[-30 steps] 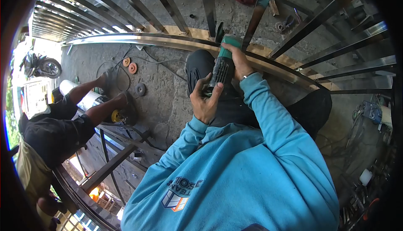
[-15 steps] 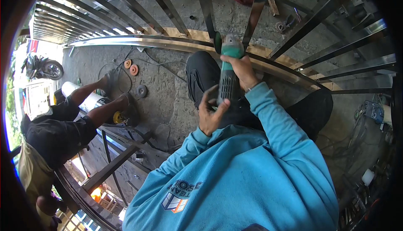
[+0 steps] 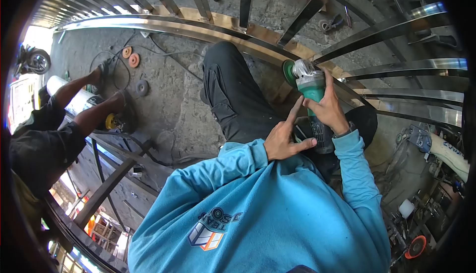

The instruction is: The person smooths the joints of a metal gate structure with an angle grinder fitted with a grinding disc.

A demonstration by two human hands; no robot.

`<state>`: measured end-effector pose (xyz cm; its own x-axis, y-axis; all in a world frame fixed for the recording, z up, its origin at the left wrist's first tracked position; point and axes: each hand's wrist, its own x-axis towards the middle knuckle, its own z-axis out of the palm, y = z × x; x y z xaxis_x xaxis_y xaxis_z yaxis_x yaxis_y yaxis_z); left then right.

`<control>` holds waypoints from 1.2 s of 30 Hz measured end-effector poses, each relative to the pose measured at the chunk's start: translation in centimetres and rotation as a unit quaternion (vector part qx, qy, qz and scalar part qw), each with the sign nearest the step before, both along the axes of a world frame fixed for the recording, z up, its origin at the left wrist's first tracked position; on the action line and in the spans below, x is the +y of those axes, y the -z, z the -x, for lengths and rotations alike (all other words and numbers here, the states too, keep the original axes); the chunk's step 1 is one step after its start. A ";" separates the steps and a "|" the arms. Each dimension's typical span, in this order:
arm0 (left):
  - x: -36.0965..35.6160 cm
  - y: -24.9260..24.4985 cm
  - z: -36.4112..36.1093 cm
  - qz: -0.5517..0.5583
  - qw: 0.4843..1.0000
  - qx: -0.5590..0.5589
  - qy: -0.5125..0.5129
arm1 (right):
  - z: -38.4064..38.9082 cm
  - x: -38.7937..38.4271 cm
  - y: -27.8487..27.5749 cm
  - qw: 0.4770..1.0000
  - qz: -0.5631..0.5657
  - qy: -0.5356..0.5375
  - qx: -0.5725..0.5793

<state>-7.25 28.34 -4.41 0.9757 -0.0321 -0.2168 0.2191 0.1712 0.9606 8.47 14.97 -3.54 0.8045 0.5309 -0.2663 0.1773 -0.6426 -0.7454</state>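
Observation:
A green angle grinder (image 3: 313, 92) with a grey metal head stands over my lap, its green disc (image 3: 289, 72) on the left, close to the curved metal rail (image 3: 263, 46). My right hand (image 3: 328, 108) is wrapped round the green part of the body, just below the head. My left hand (image 3: 286, 140) is beside the grinder, thumb and index finger stretched apart. The index fingertip is right at the green casing, and the thumb tip overlaps the dark rear part in this view. The other fingers of this hand are partly hidden.
Upright metal bars (image 3: 246, 0) rise along the rail ahead. Two orange discs (image 3: 133, 60), a dark disc (image 3: 142, 87) and a cable (image 3: 184, 67) lie on the concrete floor. Another person's legs (image 3: 82, 119) are at left, by a metal frame (image 3: 106, 193). Tools lie at right.
The grinder has moved right and its head has turned into clearer view. My left hand has shifted from around its rear end to its left side, index finger now extended.

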 end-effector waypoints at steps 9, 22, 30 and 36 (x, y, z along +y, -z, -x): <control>0.1 1.7 -3.7 -0.022 0.998 -0.035 -0.053 | -2.8 4.1 -0.1 0.993 0.080 -0.062 -0.063; 1.6 2.8 -4.1 0.111 0.988 0.042 -0.100 | -2.6 7.4 -0.7 0.987 0.137 -0.071 -0.035; 4.4 3.2 -3.9 0.126 0.983 0.041 -0.128 | -1.5 10.2 0.7 0.994 0.091 -0.061 -0.026; 7.5 2.9 -4.6 0.066 0.992 0.017 -0.107 | -1.6 12.8 -0.2 0.995 0.095 -0.030 -0.007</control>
